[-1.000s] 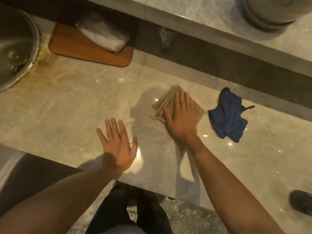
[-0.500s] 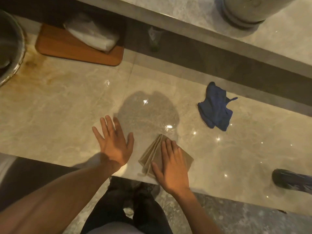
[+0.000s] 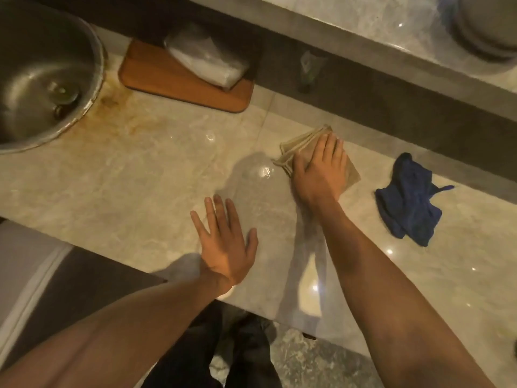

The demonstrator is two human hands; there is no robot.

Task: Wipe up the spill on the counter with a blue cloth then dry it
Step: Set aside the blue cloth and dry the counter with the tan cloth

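Upper left of frame: round steel sink [image 3: 42, 79] sitting in the marble desk [image 3: 126, 175], rust-coloured stain showing beside its rim. Upper centre: wooden cutting board [image 3: 179, 82] lying at the back, a clear plastic bag [image 3: 207, 63] of something white resting on it. Lower centre: left hand [image 3: 226, 247] lying flat on the desk near the front edge, fingers spread, gripping nothing. Centre right: right hand [image 3: 321, 169] pressing palm-down, fingers extended, on a folded beige cloth [image 3: 302, 144] near the back ledge; not curling around it. Wet-looking sheen [image 3: 260, 175] showing just left of that cloth. Right of frame: blue cloth [image 3: 408, 200] lying crumpled on the desk, apart from both hands, untouched.
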